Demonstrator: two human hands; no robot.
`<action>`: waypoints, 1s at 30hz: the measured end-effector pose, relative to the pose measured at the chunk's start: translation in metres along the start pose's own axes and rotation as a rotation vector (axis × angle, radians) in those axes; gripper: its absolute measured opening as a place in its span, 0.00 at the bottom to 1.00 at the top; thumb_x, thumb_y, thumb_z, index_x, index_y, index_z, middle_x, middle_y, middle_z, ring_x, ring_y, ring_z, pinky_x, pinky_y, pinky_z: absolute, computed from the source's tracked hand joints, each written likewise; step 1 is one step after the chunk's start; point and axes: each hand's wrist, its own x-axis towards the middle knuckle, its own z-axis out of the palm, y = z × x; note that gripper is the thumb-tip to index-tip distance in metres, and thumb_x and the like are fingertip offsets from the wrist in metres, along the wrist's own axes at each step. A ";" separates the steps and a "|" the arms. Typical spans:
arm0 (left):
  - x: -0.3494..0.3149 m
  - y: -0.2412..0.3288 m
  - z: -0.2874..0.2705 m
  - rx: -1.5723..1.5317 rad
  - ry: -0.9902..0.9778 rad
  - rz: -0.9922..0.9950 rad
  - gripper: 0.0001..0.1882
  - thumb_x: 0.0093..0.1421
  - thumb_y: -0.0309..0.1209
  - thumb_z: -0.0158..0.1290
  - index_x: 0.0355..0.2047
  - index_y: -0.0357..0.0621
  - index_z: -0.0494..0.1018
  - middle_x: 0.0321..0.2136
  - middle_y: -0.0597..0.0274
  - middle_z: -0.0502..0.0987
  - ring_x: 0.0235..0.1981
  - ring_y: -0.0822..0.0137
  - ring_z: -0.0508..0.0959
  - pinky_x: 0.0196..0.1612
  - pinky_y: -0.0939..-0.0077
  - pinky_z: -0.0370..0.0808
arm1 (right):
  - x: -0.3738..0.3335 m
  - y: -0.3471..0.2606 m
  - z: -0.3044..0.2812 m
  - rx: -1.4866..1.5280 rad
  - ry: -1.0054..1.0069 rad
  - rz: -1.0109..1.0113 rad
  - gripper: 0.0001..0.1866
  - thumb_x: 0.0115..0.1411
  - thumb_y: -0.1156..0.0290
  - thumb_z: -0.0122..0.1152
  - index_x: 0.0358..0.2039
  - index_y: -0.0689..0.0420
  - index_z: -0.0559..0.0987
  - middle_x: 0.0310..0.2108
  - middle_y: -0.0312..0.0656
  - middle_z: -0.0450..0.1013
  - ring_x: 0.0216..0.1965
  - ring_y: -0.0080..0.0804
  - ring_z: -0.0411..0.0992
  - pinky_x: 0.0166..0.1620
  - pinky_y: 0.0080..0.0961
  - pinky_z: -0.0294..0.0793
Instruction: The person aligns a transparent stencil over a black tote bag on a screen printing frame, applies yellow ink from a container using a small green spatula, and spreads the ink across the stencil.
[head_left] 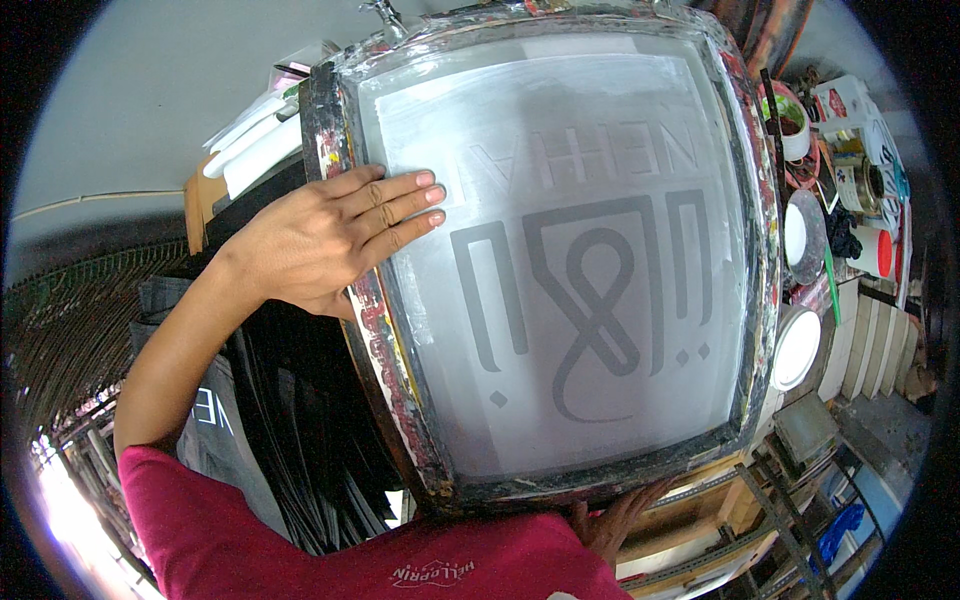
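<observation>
A screen printing frame [375, 345] with a paint-smeared rim fills the middle of the head view. Across its pale grey mesh [500, 420] runs a darker stencil design of looping shapes, with fainter mirrored lettering above. My left hand [345, 235] grips the frame's left rail: the fingers reach over onto the mesh, while the thumb side drops behind the outer edge. Under the frame's near edge, part of my right hand or wrist [625, 515] shows. Its fingers are hidden by the frame, so I cannot tell how they are closed.
Dark garments [310, 430] hang or lie left of the frame. On the right stand a white round lid [797, 345], a jar [858, 187] and other tubs. A metal clamp [385, 18] sits at the far edge. Wooden shelving [690, 510] lies below the near right corner.
</observation>
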 end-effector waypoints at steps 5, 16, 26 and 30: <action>-0.007 0.004 0.001 -0.033 -0.010 -0.030 0.57 0.36 0.53 0.67 0.66 0.37 0.64 0.68 0.51 0.64 0.69 0.57 0.64 0.71 0.56 0.63 | -0.002 0.024 0.003 -0.082 -0.040 -0.149 0.62 0.58 0.35 0.59 0.74 0.58 0.33 0.71 0.75 0.28 0.72 0.79 0.30 0.69 0.75 0.37; -0.003 0.008 -0.010 -0.085 -0.026 -0.093 0.53 0.36 0.41 0.70 0.65 0.39 0.65 0.68 0.54 0.64 0.70 0.61 0.63 0.73 0.61 0.58 | -0.004 0.024 0.008 -0.059 0.005 -0.114 0.57 0.61 0.33 0.51 0.75 0.45 0.31 0.75 0.62 0.27 0.74 0.72 0.31 0.69 0.73 0.35; -0.005 0.006 -0.009 -0.094 -0.018 -0.084 0.54 0.37 0.48 0.70 0.65 0.40 0.66 0.67 0.54 0.65 0.69 0.60 0.64 0.72 0.60 0.61 | 0.004 0.020 0.008 -0.031 0.076 -0.175 0.53 0.64 0.32 0.46 0.76 0.44 0.31 0.76 0.57 0.28 0.74 0.70 0.32 0.69 0.73 0.35; -0.006 0.006 -0.008 -0.068 -0.043 -0.077 0.54 0.38 0.49 0.69 0.65 0.39 0.66 0.68 0.54 0.65 0.69 0.60 0.64 0.71 0.59 0.62 | 0.002 0.016 0.005 -0.015 0.050 -0.140 0.53 0.64 0.32 0.45 0.76 0.43 0.31 0.76 0.56 0.28 0.74 0.70 0.32 0.69 0.73 0.35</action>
